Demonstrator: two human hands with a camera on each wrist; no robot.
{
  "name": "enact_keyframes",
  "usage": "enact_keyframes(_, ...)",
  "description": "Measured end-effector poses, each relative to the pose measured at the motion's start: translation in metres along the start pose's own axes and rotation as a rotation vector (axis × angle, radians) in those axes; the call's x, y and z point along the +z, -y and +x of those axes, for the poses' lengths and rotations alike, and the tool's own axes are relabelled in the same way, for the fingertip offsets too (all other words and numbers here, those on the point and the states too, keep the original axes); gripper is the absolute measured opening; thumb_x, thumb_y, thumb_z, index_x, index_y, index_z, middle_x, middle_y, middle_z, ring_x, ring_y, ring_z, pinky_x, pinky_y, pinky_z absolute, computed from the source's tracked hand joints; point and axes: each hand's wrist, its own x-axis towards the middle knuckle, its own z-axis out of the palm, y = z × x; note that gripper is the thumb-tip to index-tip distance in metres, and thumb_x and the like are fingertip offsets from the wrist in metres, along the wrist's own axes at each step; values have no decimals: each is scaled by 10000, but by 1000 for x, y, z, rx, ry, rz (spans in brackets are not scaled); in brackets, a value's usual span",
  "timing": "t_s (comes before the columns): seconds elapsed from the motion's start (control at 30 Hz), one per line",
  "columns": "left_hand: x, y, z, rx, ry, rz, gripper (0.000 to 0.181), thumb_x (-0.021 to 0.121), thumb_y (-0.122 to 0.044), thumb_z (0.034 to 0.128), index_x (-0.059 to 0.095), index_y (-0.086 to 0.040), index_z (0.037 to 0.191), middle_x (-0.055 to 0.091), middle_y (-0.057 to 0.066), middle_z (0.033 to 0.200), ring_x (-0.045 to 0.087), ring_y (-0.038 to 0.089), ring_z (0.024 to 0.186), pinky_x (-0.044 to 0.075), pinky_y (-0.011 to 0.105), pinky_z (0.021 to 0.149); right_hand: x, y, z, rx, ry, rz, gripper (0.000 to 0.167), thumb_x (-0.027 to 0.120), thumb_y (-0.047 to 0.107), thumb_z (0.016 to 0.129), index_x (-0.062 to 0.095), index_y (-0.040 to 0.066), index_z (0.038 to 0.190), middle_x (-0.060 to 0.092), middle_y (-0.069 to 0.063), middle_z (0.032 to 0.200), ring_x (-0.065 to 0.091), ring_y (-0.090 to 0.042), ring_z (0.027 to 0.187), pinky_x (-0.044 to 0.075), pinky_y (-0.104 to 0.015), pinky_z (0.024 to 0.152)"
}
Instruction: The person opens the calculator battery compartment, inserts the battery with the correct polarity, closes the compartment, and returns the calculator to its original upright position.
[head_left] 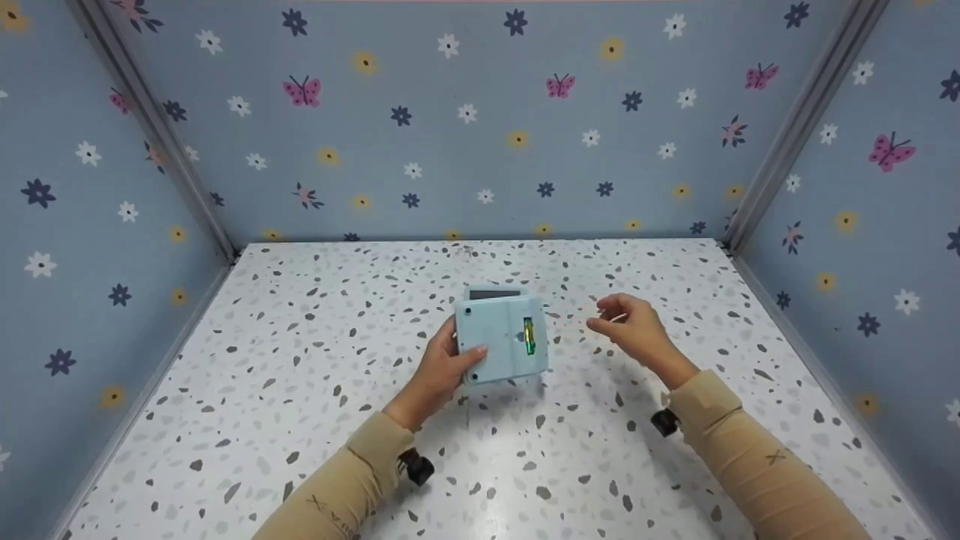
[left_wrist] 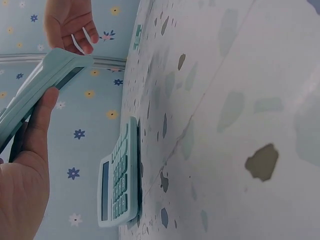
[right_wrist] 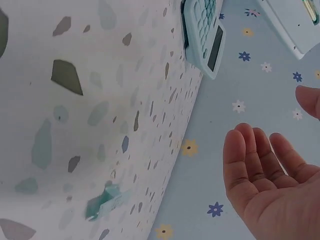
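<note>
My left hand (head_left: 439, 367) grips a light blue calculator (head_left: 495, 337) by its left side, thumb on the back face, which is turned up. In its uncovered battery slot sits a green and gold battery (head_left: 529, 335). Behind it a second light blue calculator (head_left: 495, 292) is mostly hidden in the head view; the left wrist view shows its keys and screen, standing on the table (left_wrist: 120, 175). To the right, my right hand (head_left: 634, 330) hovers with loosely bent fingers and holds nothing. A small teal plastic piece, seemingly a battery cover (right_wrist: 106, 202), lies on the table.
The white speckled table (head_left: 300, 390) is bounded by blue flowered panels at the back (head_left: 480, 150), left (head_left: 75, 247) and right (head_left: 862, 262). Metal posts (head_left: 795, 120) stand at the back corners.
</note>
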Motion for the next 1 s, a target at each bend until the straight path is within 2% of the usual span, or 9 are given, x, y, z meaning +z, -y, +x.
enact_keyframes(0.23, 0, 0, 0, -5, -23, 17, 784, 653, -64, 1065, 229, -113, 1723, 503, 237, 1641, 581, 399, 1449, 575, 532, 1129, -11, -11, 1, 40, -11, -70, 488, 782, 247, 993, 654, -16, 1384, 680, -176, 1208, 683, -325, 1127, 581, -365, 895)
enact_keyframes(0.53, 0, 0, 1, -1, -22, 28, 779, 647, -80, 1075, 226, -133, 1728, 470, 227, 1674, 535, 436, 1492, 543, 567, 1158, -20, -22, 4, 44, -5, -123, 513, 775, 221, 999, 636, -69, 1399, 661, -266, 1273, 657, -390, 1171, 589, -421, 902)
enact_keyframes(0.77, 0, 0, 0, -1, -18, 30, 793, 647, -93, 1077, 207, -145, 1734, 451, 219, 1691, 517, 437, 1509, 530, 575, 1169, -25, -32, 7, 55, 0, -241, 542, 773, 255, 996, 640, -87, 1396, 667, -287, 1270, 650, -388, 1087, 572, -513, 906)
enact_keyframes(1.0, 1, -1, 0, 8, -4, 13, 781, 640, -87, 1079, 209, -133, 1729, 445, 227, 1691, 509, 435, 1514, 524, 572, 1176, -30, -44, 8, 99, 35, -279, 571, 770, 228, 995, 614, -117, 1422, 662, -291, 1259, 632, -355, 1068, 561, -519, 921)
